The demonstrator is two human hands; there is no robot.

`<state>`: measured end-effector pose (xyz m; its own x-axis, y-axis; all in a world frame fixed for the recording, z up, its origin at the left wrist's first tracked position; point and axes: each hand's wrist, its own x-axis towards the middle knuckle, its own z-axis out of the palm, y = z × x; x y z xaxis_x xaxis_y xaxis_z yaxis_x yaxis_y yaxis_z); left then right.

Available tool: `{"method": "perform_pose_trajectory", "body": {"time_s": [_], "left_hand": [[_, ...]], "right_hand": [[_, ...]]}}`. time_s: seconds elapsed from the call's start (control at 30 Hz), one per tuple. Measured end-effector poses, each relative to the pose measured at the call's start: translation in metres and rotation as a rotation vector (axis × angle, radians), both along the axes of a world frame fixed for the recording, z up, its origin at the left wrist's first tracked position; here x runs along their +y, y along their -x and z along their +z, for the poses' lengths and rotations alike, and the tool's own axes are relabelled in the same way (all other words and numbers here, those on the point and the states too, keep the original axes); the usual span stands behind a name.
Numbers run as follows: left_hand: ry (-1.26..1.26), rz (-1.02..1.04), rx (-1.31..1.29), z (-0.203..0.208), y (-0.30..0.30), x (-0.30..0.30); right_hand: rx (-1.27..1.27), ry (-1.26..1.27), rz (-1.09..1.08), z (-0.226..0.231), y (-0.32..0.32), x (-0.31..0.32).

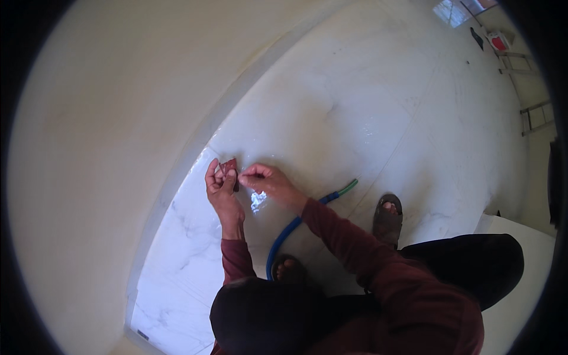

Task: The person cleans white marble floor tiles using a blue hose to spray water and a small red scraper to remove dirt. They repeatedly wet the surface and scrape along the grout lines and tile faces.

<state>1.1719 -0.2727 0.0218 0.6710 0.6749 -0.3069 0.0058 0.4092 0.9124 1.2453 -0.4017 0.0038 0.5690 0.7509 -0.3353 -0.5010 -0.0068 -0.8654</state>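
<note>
My left hand (pixel 224 192) is closed around a small dark red flat piece (pixel 229 165), perhaps a folded sheet. Its thumb presses on the face of the piece, and a ragged upper edge sticks out above the fingers. Just to the right, my right hand (pixel 264 179) has its fingers curled into a pinch, with the fingertips close beside the piece. Whether they touch it or hold something small, I cannot tell. Both hands are above a white marbled tile floor (pixel 331 136), near the foot of the wall.
A cream wall (pixel 118 118) with a grey skirting strip (pixel 195 145) runs along the left. A blue hose (pixel 284 236) with a green end (pixel 349 187) curves beside my sandalled feet (pixel 387 219). A ladder (pixel 516 63) is at the far right. Wet patches shine on the floor.
</note>
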Motion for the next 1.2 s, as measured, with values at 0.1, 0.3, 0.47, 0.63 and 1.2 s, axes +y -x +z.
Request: {"method": "perform_pose_trajectory", "body": {"time_s": [0.1, 0.3, 0.47, 0.63, 1.2], "left_hand": [[0.132, -0.112, 0.037, -0.005, 0.01, 0.007], [0.1, -0.28, 0.083, 0.011, 0.018, 0.016], [-0.19, -0.303, 0.18, 0.011, 0.019, 0.027], [-0.112, -0.313, 0.122, 0.024, 0.016, 0.015], [-1.574, -0.653, 0.809, -0.037, 0.158, 0.099]], "right_hand": [[-0.116, 0.007, -0.236, -0.009, 0.022, 0.015], [0.082, -0.076, -0.164, 0.001, 0.01, 0.004], [0.085, -0.083, -0.247, 0.01, 0.024, 0.0], [0.477, -0.245, -0.426, 0.008, 0.041, 0.018], [-0.218, -0.094, -1.098, -0.005, -0.073, 0.166]]}}
